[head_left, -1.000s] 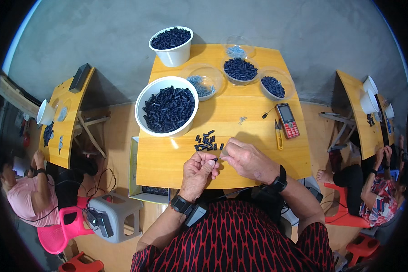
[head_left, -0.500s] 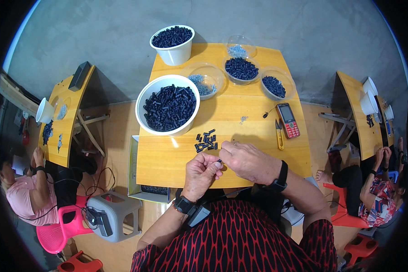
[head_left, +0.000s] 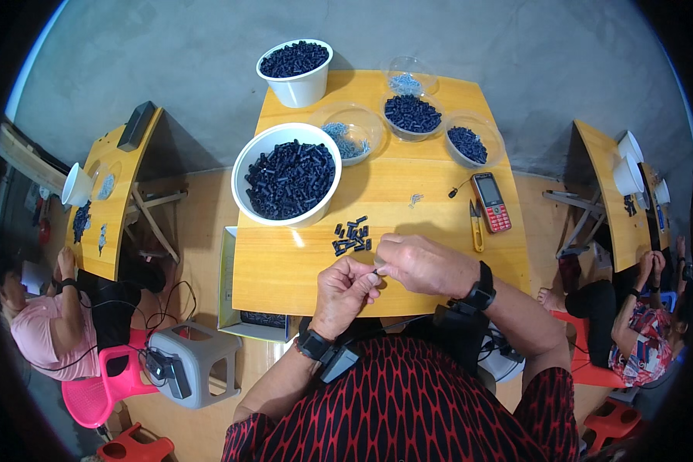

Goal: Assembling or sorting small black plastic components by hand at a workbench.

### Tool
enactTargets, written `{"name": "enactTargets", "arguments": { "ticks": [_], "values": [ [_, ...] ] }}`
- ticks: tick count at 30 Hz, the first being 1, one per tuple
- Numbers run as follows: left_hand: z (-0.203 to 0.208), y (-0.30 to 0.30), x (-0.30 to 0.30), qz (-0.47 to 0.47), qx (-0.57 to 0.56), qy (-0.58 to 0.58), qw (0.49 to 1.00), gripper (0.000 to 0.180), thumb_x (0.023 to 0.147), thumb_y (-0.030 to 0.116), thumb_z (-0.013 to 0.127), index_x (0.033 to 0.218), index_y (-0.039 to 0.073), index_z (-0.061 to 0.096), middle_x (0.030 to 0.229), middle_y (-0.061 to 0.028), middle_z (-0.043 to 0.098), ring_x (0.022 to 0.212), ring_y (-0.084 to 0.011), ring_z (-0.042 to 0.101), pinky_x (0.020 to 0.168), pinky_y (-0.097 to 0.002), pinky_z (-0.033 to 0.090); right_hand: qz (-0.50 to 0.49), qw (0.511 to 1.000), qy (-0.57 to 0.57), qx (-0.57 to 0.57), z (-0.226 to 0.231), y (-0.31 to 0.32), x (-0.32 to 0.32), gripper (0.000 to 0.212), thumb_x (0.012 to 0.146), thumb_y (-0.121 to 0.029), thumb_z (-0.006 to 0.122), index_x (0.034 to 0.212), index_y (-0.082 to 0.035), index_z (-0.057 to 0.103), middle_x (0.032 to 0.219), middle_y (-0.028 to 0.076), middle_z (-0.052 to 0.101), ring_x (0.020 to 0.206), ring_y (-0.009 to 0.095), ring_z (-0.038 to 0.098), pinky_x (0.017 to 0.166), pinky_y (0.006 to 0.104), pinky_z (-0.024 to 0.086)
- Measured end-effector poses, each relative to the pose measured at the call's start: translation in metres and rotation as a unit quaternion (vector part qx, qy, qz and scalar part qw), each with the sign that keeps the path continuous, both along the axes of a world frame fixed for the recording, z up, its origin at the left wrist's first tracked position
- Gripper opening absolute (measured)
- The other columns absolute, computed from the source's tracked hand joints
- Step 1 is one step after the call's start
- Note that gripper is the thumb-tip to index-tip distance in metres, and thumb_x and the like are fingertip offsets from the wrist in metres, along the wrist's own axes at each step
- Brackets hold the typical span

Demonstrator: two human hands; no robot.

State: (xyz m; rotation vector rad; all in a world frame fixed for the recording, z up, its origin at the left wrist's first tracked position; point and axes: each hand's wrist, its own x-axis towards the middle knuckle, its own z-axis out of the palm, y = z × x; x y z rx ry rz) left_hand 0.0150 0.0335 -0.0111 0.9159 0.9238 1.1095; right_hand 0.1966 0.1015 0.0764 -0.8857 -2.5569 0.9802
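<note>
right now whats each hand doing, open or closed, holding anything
Left hand: closed, fingertips pinched against the right hand's; what it pinches is too small to tell.
Right hand: closed, fingertips meeting the left's beside the small black parts; any held piece is hidden.

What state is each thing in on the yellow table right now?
Left hand: pinching a small part, fingertips meeting the right hand.
Right hand: closed around the same part.
Large white bowl: nearly full of black parts.
Small pile of black parts: loose on table.
Red phone: lying flat, untouched.

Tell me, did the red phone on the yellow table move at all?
No. The red phone lies in the same spot beside the yellow clippers, just below the clear bowl of dark pieces, as in the earlier pictures.
</note>
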Motion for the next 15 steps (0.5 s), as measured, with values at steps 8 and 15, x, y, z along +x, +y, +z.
{"name": "enactTargets", "arguments": {
  "ticks": [8,15],
  "values": [
    [0.003,0.001,-0.003,0.016,-0.036,-0.100,0.994,0.008,0.093,0.000,0.061,0.101,0.000,0.058,0.087,-0.0116,0.069,0.068,-0.0117,0.065,0.059,-0.0227,0.054,-0.156,0.961,0.193,-0.126,-0.034,-0.018,0.006,0.006,0.087,-0.001,0.065,0.088,0.003,0.061,0.081,0.012,0.063,0.076,0.020,0.067,0.066,0.0317,0.052],
    [0.002,0.002,-0.003,0.019,-0.037,-0.091,0.995,0.007,0.093,-0.001,0.061,0.099,0.000,0.058,0.086,-0.0111,0.069,0.067,-0.0118,0.065,0.058,-0.0230,0.054,-0.091,0.979,0.181,0.023,-0.032,-0.024,0.001,0.005,0.083,0.002,0.061,0.081,0.002,0.057,0.078,0.016,0.056,0.073,0.034,0.061,0.064,0.0392,0.049]
  ]
}}
